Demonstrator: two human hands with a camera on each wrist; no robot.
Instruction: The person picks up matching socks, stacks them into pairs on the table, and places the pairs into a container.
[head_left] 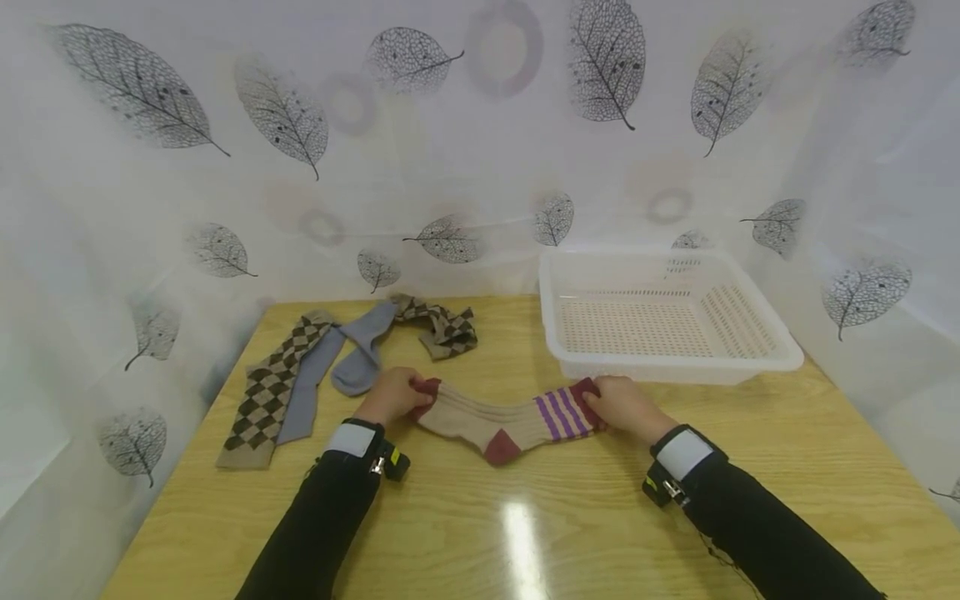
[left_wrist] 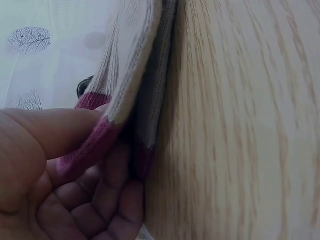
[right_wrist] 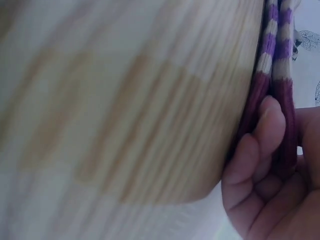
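Observation:
A beige sock (head_left: 480,417) with maroon toe, heel and cuff and purple stripes is stretched sideways just over the table. My left hand (head_left: 392,395) pinches its maroon toe end between thumb and curled fingers. At the striped end, my right hand (head_left: 628,406) grips the maroon cuff. The left wrist view shows the pinched toe (left_wrist: 92,145) with a second knit layer beneath it, close to the wood. In the right wrist view, fingers curl between two layers of the cuff (right_wrist: 284,125). Whether these are two stacked socks, I cannot tell.
A white perforated basket (head_left: 675,365) stands at the back right. On the left lie a brown checkered sock (head_left: 270,400), grey socks (head_left: 303,387) and another crumpled checkered sock (head_left: 450,333). Behind the wooden table (head_left: 465,533) hangs a leaf-patterned white curtain (head_left: 450,167).

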